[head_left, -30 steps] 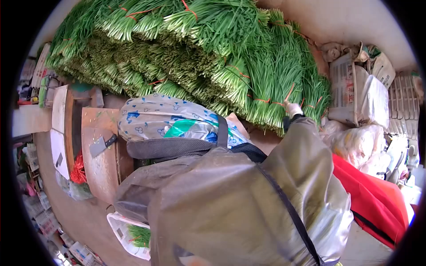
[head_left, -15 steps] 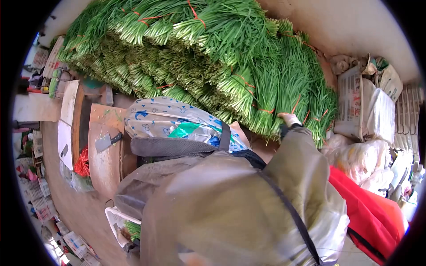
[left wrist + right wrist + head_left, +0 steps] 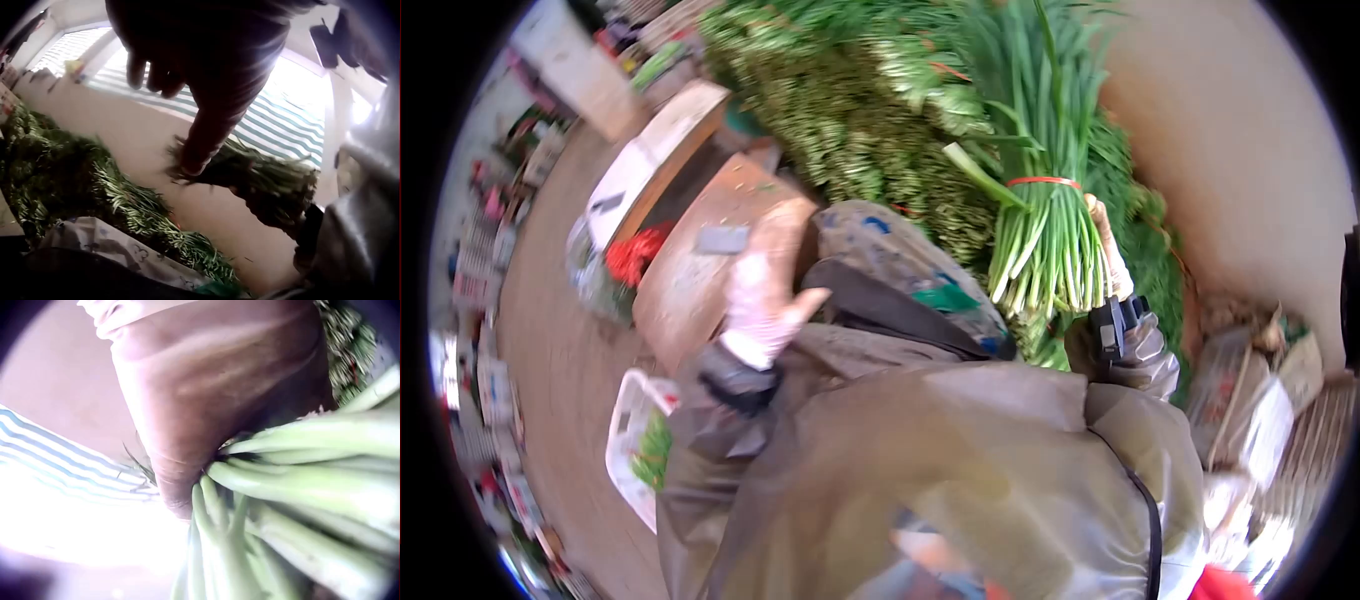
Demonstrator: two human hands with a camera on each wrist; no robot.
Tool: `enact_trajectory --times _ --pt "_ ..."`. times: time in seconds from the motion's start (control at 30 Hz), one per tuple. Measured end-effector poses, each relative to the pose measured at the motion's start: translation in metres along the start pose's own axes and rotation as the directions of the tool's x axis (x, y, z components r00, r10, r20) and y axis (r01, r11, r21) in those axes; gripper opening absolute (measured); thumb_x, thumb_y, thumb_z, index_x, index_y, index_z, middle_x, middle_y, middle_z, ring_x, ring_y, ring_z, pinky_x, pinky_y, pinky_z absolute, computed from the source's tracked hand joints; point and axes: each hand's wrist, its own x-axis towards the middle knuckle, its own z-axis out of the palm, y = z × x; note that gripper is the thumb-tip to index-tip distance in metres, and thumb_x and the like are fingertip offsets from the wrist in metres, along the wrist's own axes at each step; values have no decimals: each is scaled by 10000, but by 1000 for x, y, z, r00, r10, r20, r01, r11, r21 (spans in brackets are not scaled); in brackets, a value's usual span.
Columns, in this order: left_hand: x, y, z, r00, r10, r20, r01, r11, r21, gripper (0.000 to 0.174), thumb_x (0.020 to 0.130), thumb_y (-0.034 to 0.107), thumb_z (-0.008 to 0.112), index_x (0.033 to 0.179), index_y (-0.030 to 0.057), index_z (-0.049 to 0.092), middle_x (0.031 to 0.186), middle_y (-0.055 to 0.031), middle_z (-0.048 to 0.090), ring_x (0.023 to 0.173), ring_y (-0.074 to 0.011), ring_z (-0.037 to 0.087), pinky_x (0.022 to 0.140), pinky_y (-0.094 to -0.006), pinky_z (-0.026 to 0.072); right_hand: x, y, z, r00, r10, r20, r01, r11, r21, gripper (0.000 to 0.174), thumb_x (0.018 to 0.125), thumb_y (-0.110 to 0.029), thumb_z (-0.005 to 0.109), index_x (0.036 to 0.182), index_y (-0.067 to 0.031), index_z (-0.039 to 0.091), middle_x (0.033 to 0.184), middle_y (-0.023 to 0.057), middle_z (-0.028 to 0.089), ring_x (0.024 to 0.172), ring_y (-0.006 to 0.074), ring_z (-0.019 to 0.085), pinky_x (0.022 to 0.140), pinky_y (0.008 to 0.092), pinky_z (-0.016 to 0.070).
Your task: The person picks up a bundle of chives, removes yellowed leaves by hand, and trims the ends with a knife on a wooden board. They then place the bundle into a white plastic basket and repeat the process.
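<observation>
Pale wall (image 3: 1250, 170) behind, red-banded green bundle (image 3: 1045, 235) in the right hand (image 3: 1112, 252).

The long brown board (image 3: 675, 290) looks like matt wood. Below it, the white open basket (image 3: 617, 430) looks plastic; right of it, the bundled long green stalks (image 3: 1050, 245) look smooth, and the loose olive-brown coat (image 3: 1000, 450) glossy.

The person (image 3: 960, 450) is wearing a glossy olive-brown garment (image 3: 1020, 430) with long, creased sleeves (image 3: 710, 430). A narrow black strap (image 3: 1152, 540) is running down its right side. A dark left wristband (image 3: 740, 380) and a boxy black right-wrist device (image 3: 1110, 330) are showing.
</observation>
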Motion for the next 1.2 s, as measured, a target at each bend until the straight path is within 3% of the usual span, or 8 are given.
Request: enact_trajectory --times 0.23,0.33,0.4,0.5,0.57,0.77,0.9,1.2 --pt "-7 6 -38 983 186 6 -173 904 392 817 680 163 750 1440 172 450 1481 -237 375 1352 -481 364 1111 -556 327 105 137 106 668 682 298 -631 731 -258 603 983 -411 572 1425 -26 432 1396 174 525 1232 263 553 1070 398 453" --pt "-46 -5 -65 999 -37 7 36 989 146 689 756 202 754 1393 137 499 1412 -225 470 1323 -448 422 1126 -534 304 133 182 130 450 763 463 -319 622 -715 576 1010 -303 521 1497 -66 326 1532 97 333 1382 211 336 1162 348 265" --pt "-87 -37 -61 983 -152 -106 141 985 -105 719 748 245 795 1384 112 488 1382 -183 511 1284 -398 484 1105 -521 342 169 212 125 11 625 781 750 511 -420 603 1018 -226 503 1545 -86 246 1618 63 188 1481 208 172 1223 336 119" --pt "-129 -59 -75 567 -734 374 255 -276 -927 722 748 236 835 1352 75 474 1303 -97 581 1181 -287 581 1042 -495 435 191 241 175 331 897 293 -98 341 -935 582 983 -545 419 1267 -52 546 1033 105 585 874 216 550 800 330 449" --pt "-132 -61 -108 651 -711 -267 323 577 -750 654 766 128 825 1314 21 485 1126 -112 662 1075 -211 626 919 -411 534 245 270 178 604 766 219 106 196 -975 684 953 -664 424 1023 -47 711 775 137 707 710 220 683 655 332 539" --pt "-111 -132 -200 663 -574 -480 593 794 -131 738 683 134 838 1307 15 462 1127 -158 638 1030 -256 656 914 -365 546 365 364 114 884 332 330 464 -529 -711 506 828 -395 707 1222 -88 623 1058 193 684 1019 342 664 872 428 527" --pt "-148 -240 -159 741 -554 -379 671 620 406 759 601 244 838 1280 93 533 1100 -215 620 984 -359 659 884 -419 545 384 413 86 825 328 460 557 -616 -558 557 780 -344 751 1251 -110 566 1023 169 641 952 359 634 816 461 534" --pt "-231 -330 -36 283 -955 -92 815 189 547 876 586 281 836 1346 77 451 1117 -165 615 1081 -341 600 933 -442 489 423 431 77 813 386 436 582 -574 -576 554 800 -191 720 1312 -124 518 1026 192 629 921 382 639 780 467 541"
